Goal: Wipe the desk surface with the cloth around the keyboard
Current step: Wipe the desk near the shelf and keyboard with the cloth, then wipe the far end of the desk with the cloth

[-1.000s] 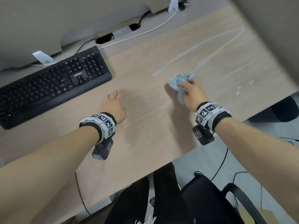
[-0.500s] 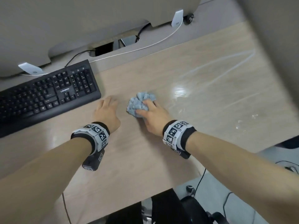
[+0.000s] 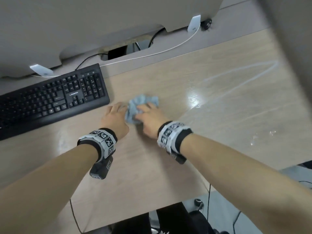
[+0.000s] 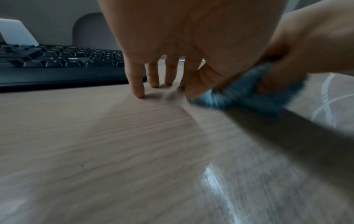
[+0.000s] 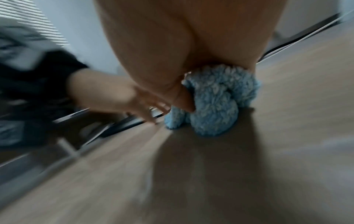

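A crumpled light-blue cloth [image 3: 140, 105] [image 5: 214, 103] [image 4: 243, 97] lies on the wooden desk [image 3: 168, 166], just right of the black keyboard [image 3: 50, 98] [image 4: 63, 63]. My right hand [image 3: 148, 120] grips the cloth and presses it onto the desk; in the right wrist view its thumb digs into the bunched fabric. My left hand [image 3: 114, 117] [image 4: 162, 81] rests flat, fingertips down on the wood, between the keyboard's right end and the cloth. The cloth touches the left thumb in the left wrist view.
Wet streaks and a glare patch [image 3: 194, 97] mark the desk to the right, with droplets [image 3: 263, 137] near the right edge. A white cable [image 3: 152, 54] runs along the back strip under a grey partition [image 3: 84, 22]. The desk's front edge [image 3: 152, 210] is close below my forearms.
My right hand has swept the cloth leftward across the desk, from the middle right up against my left hand. The left hand has stayed beside the keyboard.
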`<state>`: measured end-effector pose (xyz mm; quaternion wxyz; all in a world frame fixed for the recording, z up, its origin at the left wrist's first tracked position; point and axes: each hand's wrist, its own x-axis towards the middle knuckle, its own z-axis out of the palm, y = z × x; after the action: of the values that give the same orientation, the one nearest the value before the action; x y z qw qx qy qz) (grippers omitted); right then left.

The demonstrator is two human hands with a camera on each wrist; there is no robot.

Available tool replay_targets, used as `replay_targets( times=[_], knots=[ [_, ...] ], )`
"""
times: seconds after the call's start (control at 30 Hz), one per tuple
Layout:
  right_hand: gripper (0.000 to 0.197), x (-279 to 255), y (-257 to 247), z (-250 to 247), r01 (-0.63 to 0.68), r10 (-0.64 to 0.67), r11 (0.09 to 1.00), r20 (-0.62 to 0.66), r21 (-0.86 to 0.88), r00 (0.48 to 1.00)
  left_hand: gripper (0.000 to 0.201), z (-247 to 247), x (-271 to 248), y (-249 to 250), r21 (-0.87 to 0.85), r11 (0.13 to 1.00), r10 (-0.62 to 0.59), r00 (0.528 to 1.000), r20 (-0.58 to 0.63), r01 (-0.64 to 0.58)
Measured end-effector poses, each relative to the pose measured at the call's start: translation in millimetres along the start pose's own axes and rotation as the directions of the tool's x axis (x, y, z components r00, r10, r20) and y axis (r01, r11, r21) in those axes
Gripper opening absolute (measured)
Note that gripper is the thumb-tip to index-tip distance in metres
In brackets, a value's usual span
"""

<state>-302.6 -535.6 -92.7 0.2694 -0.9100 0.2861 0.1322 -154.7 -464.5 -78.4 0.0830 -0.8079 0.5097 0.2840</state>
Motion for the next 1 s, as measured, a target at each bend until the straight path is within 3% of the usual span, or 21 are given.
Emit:
replay_targets(
  times=[0.1,0.17,0.23,0.33,0.4,0.47,0.57,0.63,0.77,0.83,0.9,0.97,1.0],
  knots=[
    [0.051,-24,21,11,0.058,-0.058,0.998,0.005,0.024,0.998,0.071,-1,2,-5,0.010,1.000,0.015,0.999,0.031,-0.015],
    [0.048,-29,56,3,-0.047,0.050,0.998,-0.075,0.033,0.996,0.076,-2,1,-6,0.013,1.000,0.007,1.000,0.030,-0.007],
    [0.047,-22,86,-15,-0.211,0.217,0.976,-0.168,0.053,0.962,0.076,-1,0,-6,0.015,1.000,0.012,1.000,0.029,-0.013],
    [0.057,7,95,-35,-0.398,0.412,0.910,-0.140,0.118,0.901,0.075,1,-1,-8,0.015,1.000,0.028,1.000,0.010,-0.028],
    [0.061,25,73,-33,-0.342,0.353,0.934,-0.118,0.099,0.928,0.075,2,0,-11,0.013,0.999,0.044,0.999,0.008,-0.044],
    [0.061,31,40,-19,-0.206,0.210,0.977,-0.092,0.046,0.973,0.076,3,0,-15,0.018,0.997,0.073,0.997,0.009,-0.073],
    [0.052,7,-7,10,-0.021,0.023,0.998,-0.053,0.053,0.998,0.077,2,2,-22,0.013,0.991,0.130,0.991,0.033,-0.130],
    [0.039,-25,-21,27,0.021,-0.015,0.995,-0.067,0.094,0.998,0.077,-2,2,-27,0.007,0.988,0.151,0.986,0.070,-0.152],
    [0.015,-85,-7,48,-0.109,0.123,0.975,-0.067,0.192,0.990,0.071,-2,-1,-31,-0.074,0.980,0.193,0.977,0.087,-0.187],
    [0.022,-94,1,42,-0.214,0.243,0.928,-0.061,0.305,0.968,0.059,2,-11,-35,-0.119,0.959,0.264,0.963,0.056,-0.256],
    [0.030,-88,2,25,-0.241,0.329,0.859,-0.126,0.452,0.936,0.051,4,-20,-40,-0.183,0.938,0.301,0.954,0.006,-0.295],
    [0.038,-72,-8,6,-0.217,0.393,0.766,-0.175,0.605,0.903,0.047,-1,-27,-43,-0.356,0.905,0.232,0.972,-0.045,-0.233],
    [0.041,-62,-17,-3,-0.206,0.421,0.704,-0.166,0.680,0.892,0.047,-6,-30,-44,-0.519,0.840,0.167,0.985,-0.031,-0.159]
  ],
)
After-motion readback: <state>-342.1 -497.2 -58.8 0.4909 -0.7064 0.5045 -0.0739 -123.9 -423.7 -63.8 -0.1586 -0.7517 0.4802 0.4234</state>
